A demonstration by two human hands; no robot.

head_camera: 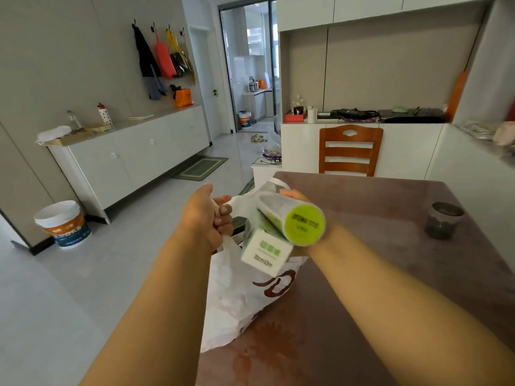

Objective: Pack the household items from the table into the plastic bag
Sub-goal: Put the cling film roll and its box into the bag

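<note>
Two hands were recorded over the near left corner of one brown surface [376, 288]. The left hand [207, 218] was seen clenched on a bunched handle of one white plastic bag [237, 299], which was held up at the surface's left edge, its lower part lying on the surface and overhanging the edge; dark red printing was noted on its side. The right hand [295, 195] was largely hidden behind its load, with only fingertips visible, and was seen wrapped round one cylindrical roll [292, 218] with a lime-green round end bearing blurred print. One white rectangular box [266, 252] with green lettering was noted directly below the roll, touching it, tilted, at the mouth of the bag; whether it was gripped by the same hand or resting in the bag could not be told. One dark jar [443, 220] with a dark lid was recorded upright on the surface, well apart to the right. One wooden chair [349, 149] was noted at the far side. Two paint buckets were counted on the floor: one [64, 222] near the left cabinet, one [244, 119] in the doorway. Four hooks with hanging items [161, 55] were counted on the wall.
</note>
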